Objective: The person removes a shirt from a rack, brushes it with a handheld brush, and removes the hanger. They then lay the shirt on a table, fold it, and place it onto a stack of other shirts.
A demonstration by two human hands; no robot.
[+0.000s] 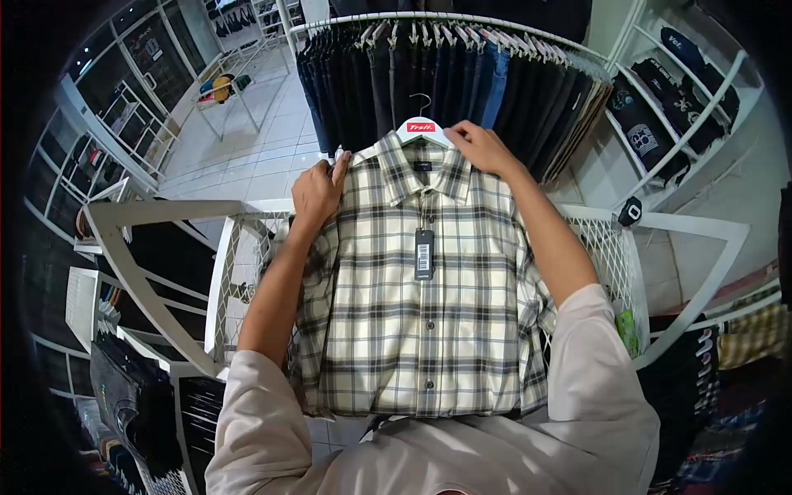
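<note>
Plaid shirt (421,322) on a white hanger (422,126), spread flat, buttoned front up, over the white mesh rack (615,256) in the middle of the scene, collar at the far end, hem at the near end, a dark barcode tag (424,254) hanging down the button line. Left hand (318,191) curled over the shirt's left shoulder, fingers pinching the fabric edge just beside the collar; right hand (480,147) laid on the right shoulder at the hanger's end, fingers bent and pressing down. Far behind, a curved rail of dark trousers (445,74); at far right, white shelves of folded dark shirts (660,115).
</note>
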